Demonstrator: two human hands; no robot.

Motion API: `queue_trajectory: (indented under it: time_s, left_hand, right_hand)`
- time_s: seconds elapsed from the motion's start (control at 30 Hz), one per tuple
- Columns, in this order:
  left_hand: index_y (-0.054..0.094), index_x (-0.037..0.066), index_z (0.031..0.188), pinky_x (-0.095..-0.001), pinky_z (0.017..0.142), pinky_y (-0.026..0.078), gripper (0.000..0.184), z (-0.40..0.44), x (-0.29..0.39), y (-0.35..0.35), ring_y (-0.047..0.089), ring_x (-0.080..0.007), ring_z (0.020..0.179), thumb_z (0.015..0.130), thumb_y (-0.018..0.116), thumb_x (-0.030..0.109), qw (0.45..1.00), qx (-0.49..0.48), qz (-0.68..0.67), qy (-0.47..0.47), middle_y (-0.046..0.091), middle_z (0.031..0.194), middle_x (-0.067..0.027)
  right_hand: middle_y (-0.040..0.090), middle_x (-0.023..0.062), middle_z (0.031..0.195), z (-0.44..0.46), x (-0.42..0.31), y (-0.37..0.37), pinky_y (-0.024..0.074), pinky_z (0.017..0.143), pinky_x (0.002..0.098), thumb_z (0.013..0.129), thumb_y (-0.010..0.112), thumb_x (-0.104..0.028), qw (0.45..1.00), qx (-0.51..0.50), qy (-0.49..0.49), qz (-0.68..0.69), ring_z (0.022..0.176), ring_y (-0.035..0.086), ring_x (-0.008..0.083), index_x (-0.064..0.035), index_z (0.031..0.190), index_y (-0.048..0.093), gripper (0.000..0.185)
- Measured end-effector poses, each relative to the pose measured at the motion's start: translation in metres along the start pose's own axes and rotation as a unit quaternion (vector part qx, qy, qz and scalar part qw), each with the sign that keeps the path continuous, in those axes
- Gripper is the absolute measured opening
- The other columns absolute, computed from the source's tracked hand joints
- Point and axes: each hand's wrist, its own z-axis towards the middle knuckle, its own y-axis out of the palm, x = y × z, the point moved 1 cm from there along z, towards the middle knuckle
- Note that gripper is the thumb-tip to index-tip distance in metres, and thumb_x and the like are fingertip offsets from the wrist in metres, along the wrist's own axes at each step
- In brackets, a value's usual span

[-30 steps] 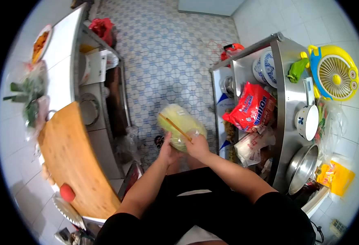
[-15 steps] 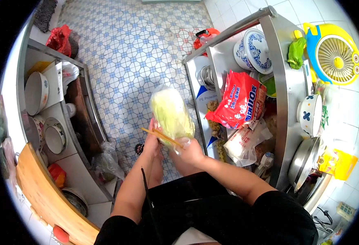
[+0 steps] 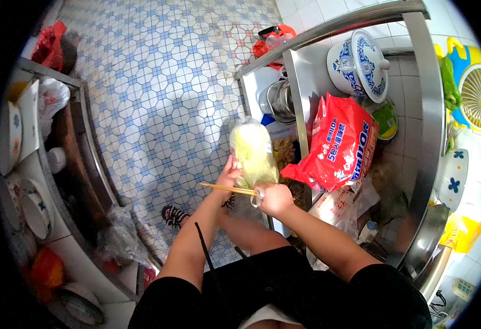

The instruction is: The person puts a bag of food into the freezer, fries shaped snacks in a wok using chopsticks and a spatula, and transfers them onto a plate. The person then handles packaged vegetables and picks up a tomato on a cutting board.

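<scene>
A pale green napa cabbage (image 3: pixel 253 151) in a clear plastic bag is held out in front of me, above the floor. My left hand (image 3: pixel 229 175) curls around its left side and lower part. My right hand (image 3: pixel 277 199) is closed at the near end of the bag and also grips a pair of chopsticks (image 3: pixel 224 188), which point left across my left wrist. The gathered bag end shows partly at my right fingers; the rest of it is hidden.
On my right, a metal shelf rack (image 3: pixel 418 55) carries a red noodle packet (image 3: pixel 342 142), a blue-and-white lidded pot (image 3: pixel 355 66) and bagged goods. A shelf unit with bowls (image 3: pixel 35 211) stands on the left. Patterned tile floor (image 3: pixel 158 104) lies between.
My body and view have shifted, and the right rack looks closer. The bagged cabbage is now nearer the rack's lower shelf. The chopsticks lie more level; both hands keep their hold.
</scene>
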Motion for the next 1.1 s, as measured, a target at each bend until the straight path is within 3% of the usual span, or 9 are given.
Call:
queue_trajectory:
  time_s: [0.27, 0.47, 0.57, 0.63, 0.67, 0.8, 0.93, 1.0, 1.1]
  left_hand:
    - [0.005, 0.016, 0.155, -0.0313, 0.108, 0.031, 0.084, 0.035, -0.057, 0.026, 0.034, -0.0174, 0.133, 0.089, 0.058, 0.009, 0.974, -0.21, -0.049, -0.075, 0.025, 0.155, -0.005]
    - [0.016, 0.015, 0.154, -0.0348, 0.11, 0.03, 0.072, 0.121, -0.163, 0.053, 0.034, -0.0204, 0.134, 0.095, 0.058, 0.022, 0.88, -0.365, 0.304, 0.009, 0.023, 0.157, -0.008]
    - [0.021, 0.013, 0.152, -0.0378, 0.113, 0.026, 0.073, 0.127, -0.181, 0.069, 0.027, -0.0324, 0.139, 0.093, 0.059, 0.032, 0.913, -0.279, 0.278, 0.108, 0.016, 0.156, -0.0188]
    - [0.023, 0.012, 0.151, -0.0401, 0.115, 0.023, 0.073, 0.113, -0.177, 0.073, 0.022, -0.0398, 0.142, 0.092, 0.058, 0.035, 0.888, -0.248, 0.372, 0.111, 0.011, 0.156, -0.0252]
    - [0.023, 0.014, 0.151, -0.0413, 0.115, 0.022, 0.071, 0.105, -0.173, 0.067, 0.021, -0.0414, 0.142, 0.092, 0.058, 0.034, 0.821, -0.273, 0.497, 0.068, 0.01, 0.155, -0.0271]
    - [0.021, 0.023, 0.152, -0.0409, 0.115, 0.024, 0.071, 0.101, -0.245, 0.043, 0.015, -0.0454, 0.142, 0.091, 0.057, 0.019, 0.918, -0.197, 0.344, 0.006, -0.001, 0.152, -0.0354]
    - [0.019, 0.019, 0.152, -0.0398, 0.112, 0.03, 0.076, 0.074, -0.217, 0.051, 0.02, -0.0468, 0.139, 0.089, 0.059, 0.01, 0.909, -0.196, 0.367, 0.039, -0.003, 0.151, -0.0379]
    - [0.017, 0.018, 0.152, -0.0396, 0.112, 0.03, 0.076, 0.075, -0.231, 0.051, 0.023, -0.0461, 0.139, 0.089, 0.059, 0.011, 0.938, -0.237, 0.252, 0.025, -0.003, 0.151, -0.0377]
    - [0.015, 0.017, 0.153, -0.0395, 0.112, 0.031, 0.075, 0.063, -0.219, 0.037, 0.027, -0.0444, 0.138, 0.09, 0.057, 0.013, 0.88, -0.225, 0.419, -0.004, 0.0, 0.151, -0.0372]
  right_hand:
    - [0.066, 0.0122, 0.082, -0.019, 0.032, 0.012, 0.0533, 0.065, 0.043, 0.081, 0.059, -0.026, 0.998, -0.038, 0.038, -0.019, 0.075, 0.067, 0.0304, -0.0096, 0.088, 0.067, 0.02]
    - [0.067, 0.0204, 0.088, -0.033, 0.055, 0.008, 0.0532, 0.072, 0.049, 0.082, 0.058, -0.026, 0.967, -0.187, 0.173, -0.003, 0.082, 0.067, 0.0376, -0.0052, 0.092, 0.066, 0.025]
    - [0.067, 0.0232, 0.089, -0.028, 0.072, 0.013, 0.0523, 0.074, 0.0514, 0.085, 0.055, -0.025, 0.953, -0.176, 0.245, 0.015, 0.083, 0.067, 0.04, -0.0034, 0.094, 0.064, 0.026]
    - [0.067, 0.0243, 0.087, -0.023, 0.072, 0.021, 0.0518, 0.074, 0.0527, 0.087, 0.053, -0.025, 0.959, -0.121, 0.254, 0.042, 0.083, 0.066, 0.0412, -0.0024, 0.096, 0.062, 0.026]
    - [0.066, 0.0252, 0.088, -0.02, 0.069, 0.019, 0.0513, 0.074, 0.0533, 0.091, 0.049, -0.026, 0.967, -0.1, 0.229, 0.05, 0.083, 0.066, 0.0427, -0.0023, 0.097, 0.06, 0.027]
    - [0.064, 0.0295, 0.097, 0.0, 0.073, 0.009, 0.05, 0.078, 0.0528, 0.096, 0.043, -0.043, 0.941, -0.177, 0.269, 0.103, 0.089, 0.064, 0.0451, -0.0024, 0.13, 0.046, 0.053]
    - [0.064, 0.0289, 0.101, 0.002, 0.085, 0.017, 0.0502, 0.081, 0.0515, 0.099, 0.032, -0.047, 0.956, -0.177, 0.226, 0.069, 0.092, 0.063, 0.0451, -0.0116, 0.136, 0.044, 0.053]
    - [0.064, 0.0286, 0.103, 0.003, 0.095, 0.029, 0.0498, 0.081, 0.0516, 0.099, 0.029, -0.048, 0.958, -0.207, 0.194, 0.035, 0.093, 0.063, 0.0447, -0.0148, 0.136, 0.044, 0.052]
    - [0.064, 0.0281, 0.105, 0.003, 0.099, 0.039, 0.0492, 0.083, 0.0517, 0.1, 0.026, -0.049, 0.958, -0.254, 0.134, -0.013, 0.094, 0.063, 0.0441, -0.0197, 0.138, 0.044, 0.051]
